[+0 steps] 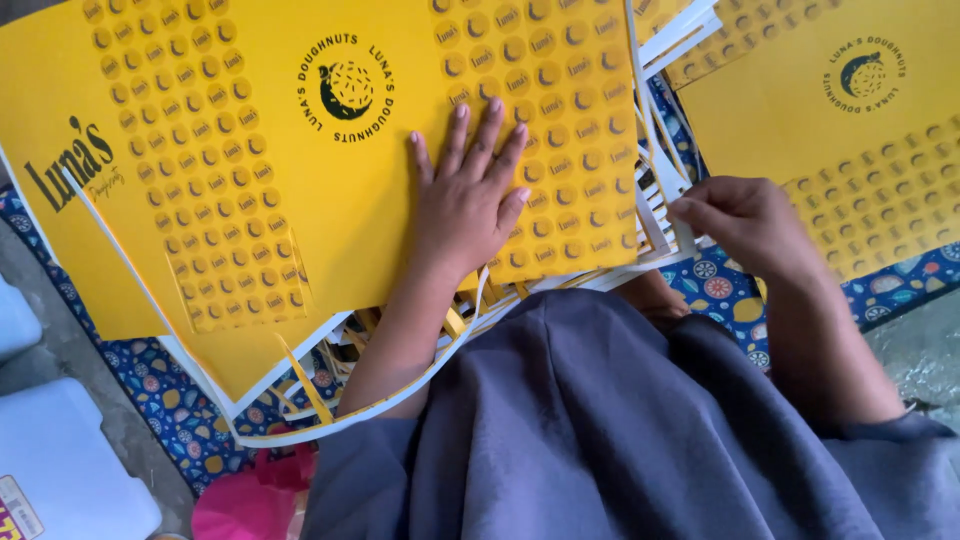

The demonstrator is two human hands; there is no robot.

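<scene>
A large yellow printed cardboard sheet (pixel 250 150), die-cut with a round black emblem and rows of small dots, lies flat in front of me. My left hand (pixel 470 195) rests palm down on it with fingers spread. My right hand (pixel 745 220) pinches a thin white waste strip (pixel 660 170) at the sheet's right edge. More loose white and yellow trim strips (pixel 330 370) curl out from under the sheet's near edge.
A second yellow printed sheet (pixel 830 110) lies at the right. Everything sits on a blue patterned cloth (pixel 720 290). White plastic containers (pixel 60 460) stand at the lower left, a pink object (pixel 245 505) beside them. My grey-clad lap (pixel 620 430) fills the foreground.
</scene>
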